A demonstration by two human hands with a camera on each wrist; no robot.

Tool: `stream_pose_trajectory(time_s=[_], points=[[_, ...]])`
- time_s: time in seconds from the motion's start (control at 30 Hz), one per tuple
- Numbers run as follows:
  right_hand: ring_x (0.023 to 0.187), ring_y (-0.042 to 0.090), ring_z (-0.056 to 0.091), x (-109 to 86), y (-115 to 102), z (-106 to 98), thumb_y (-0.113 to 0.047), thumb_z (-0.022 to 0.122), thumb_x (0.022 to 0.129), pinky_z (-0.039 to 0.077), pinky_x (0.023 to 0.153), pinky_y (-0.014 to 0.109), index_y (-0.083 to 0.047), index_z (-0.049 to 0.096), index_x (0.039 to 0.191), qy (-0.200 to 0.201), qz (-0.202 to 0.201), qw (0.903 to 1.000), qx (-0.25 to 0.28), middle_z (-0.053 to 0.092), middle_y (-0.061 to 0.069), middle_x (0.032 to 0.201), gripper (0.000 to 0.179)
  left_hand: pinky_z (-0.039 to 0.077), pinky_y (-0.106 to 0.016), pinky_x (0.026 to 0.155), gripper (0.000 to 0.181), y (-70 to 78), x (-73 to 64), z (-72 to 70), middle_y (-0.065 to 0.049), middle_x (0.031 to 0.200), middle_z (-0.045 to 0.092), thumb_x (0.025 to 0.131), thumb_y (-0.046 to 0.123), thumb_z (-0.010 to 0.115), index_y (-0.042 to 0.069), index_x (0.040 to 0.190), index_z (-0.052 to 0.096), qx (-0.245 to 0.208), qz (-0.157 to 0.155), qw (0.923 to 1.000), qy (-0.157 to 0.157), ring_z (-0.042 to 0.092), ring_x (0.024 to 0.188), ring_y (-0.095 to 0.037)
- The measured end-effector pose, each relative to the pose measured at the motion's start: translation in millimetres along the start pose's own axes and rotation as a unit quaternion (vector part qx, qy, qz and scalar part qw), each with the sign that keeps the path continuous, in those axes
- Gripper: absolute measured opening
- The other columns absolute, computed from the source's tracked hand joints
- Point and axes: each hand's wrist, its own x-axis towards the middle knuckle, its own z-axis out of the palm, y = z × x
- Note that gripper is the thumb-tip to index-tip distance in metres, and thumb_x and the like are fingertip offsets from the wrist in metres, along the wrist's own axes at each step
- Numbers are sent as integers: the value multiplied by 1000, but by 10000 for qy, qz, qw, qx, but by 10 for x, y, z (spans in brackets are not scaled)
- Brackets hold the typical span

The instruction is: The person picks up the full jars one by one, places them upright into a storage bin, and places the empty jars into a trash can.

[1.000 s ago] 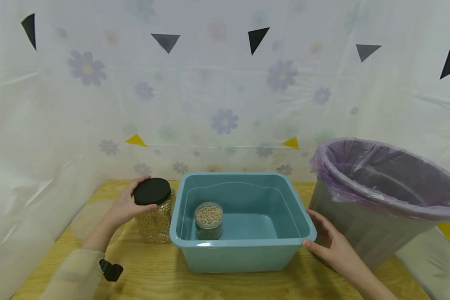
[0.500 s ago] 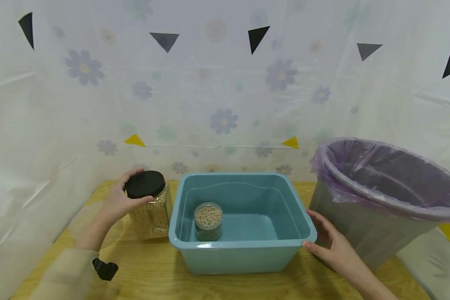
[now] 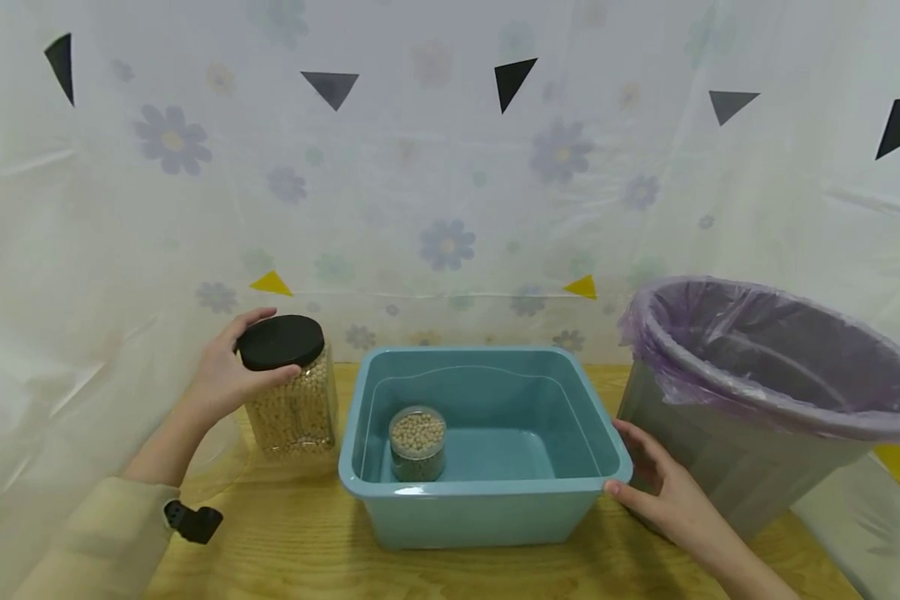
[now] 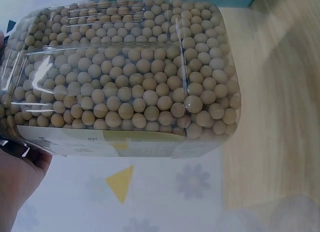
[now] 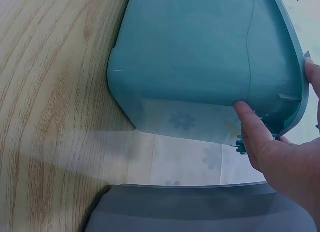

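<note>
My left hand (image 3: 221, 367) grips a clear plastic jar (image 3: 296, 408) by its black lid (image 3: 281, 342), thumb at the front and fingers at the back. Pale round beads fill the jar, which appears raised off the table; close up in the left wrist view, the bead-filled jar (image 4: 120, 82) shows a pale label along one side. My right hand (image 3: 667, 487) holds the right rim of a blue plastic tub (image 3: 480, 517); in the right wrist view, fingers (image 5: 252, 124) lie against the tub's outer wall. Inside the tub, at left, stands a small clear round container (image 3: 417, 446) of similar beads.
To the right, a grey bin (image 3: 720, 450) with a purple bag liner (image 3: 720, 392) stands close to my right hand. A faint translucent round piece (image 3: 225, 467) lies on the wooden table (image 3: 330, 558) at left. A flowered curtain (image 3: 450, 167) hangs behind.
My left hand has moved the jar up and leftward, away from the tub. The right hand and the tub have stayed where they were.
</note>
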Motion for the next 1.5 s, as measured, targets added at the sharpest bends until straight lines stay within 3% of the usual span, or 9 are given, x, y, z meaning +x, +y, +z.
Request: stream_pose_trajectory(time_s=[0.3,0.57,0.77,0.9,1.1,1.3,1.5], points=[[105,-5,49,-4,-2,-8,-19,65,91,47,82,19,-10,27,148,-61,120,9999,-6,45,14,134,69,41,-60,88,87,226,132,-188,-19,142,39,74,26,82,16,147,34,216,-54,9997,87,40,123,-44],[112,24,52,14,-4,-18,-19,64,91,48,80,20,-10,25,148,-123,171,9998,26,43,16,137,70,42,-56,89,84,441,249,-299,-15,145,36,75,31,80,23,146,35,156,-142,9996,197,43,121,-41],[106,-1,49,5,-10,-17,-20,65,90,47,82,19,-9,26,148,-86,129,9999,-19,44,16,137,70,43,-55,92,84,689,343,-347,-14,146,35,75,35,80,26,145,34,48,-285,9995,156,43,124,-39],[104,-6,48,1,-4,-15,-20,65,90,47,82,19,-9,27,148,-72,87,9999,-22,44,16,137,70,41,-56,95,86,856,407,-358,-13,149,31,75,36,80,26,146,33,46,-338,9994,105,41,126,-39],[105,-7,47,2,-3,-25,-19,66,90,46,82,17,-8,27,148,-37,29,10000,-79,43,17,137,71,43,-51,95,84,1111,503,-289,-9,148,33,74,38,80,28,145,35,-211,-292,9993,109,43,126,-34],[113,22,51,5,-11,-32,-20,66,89,45,82,15,-7,27,148,14,18,9998,-204,43,19,139,72,45,-48,95,82,1327,606,-132,-11,143,39,73,40,80,28,142,39,-453,-120,9989,81,47,123,-30],[114,21,51,0,-13,-21,-21,67,89,44,83,14,-7,28,147,13,5,9996,-298,43,18,138,71,45,-47,95,81,1465,671,60,-12,140,41,73,40,80,28,141,39,-620,63,9980,-87,48,122,-29]])
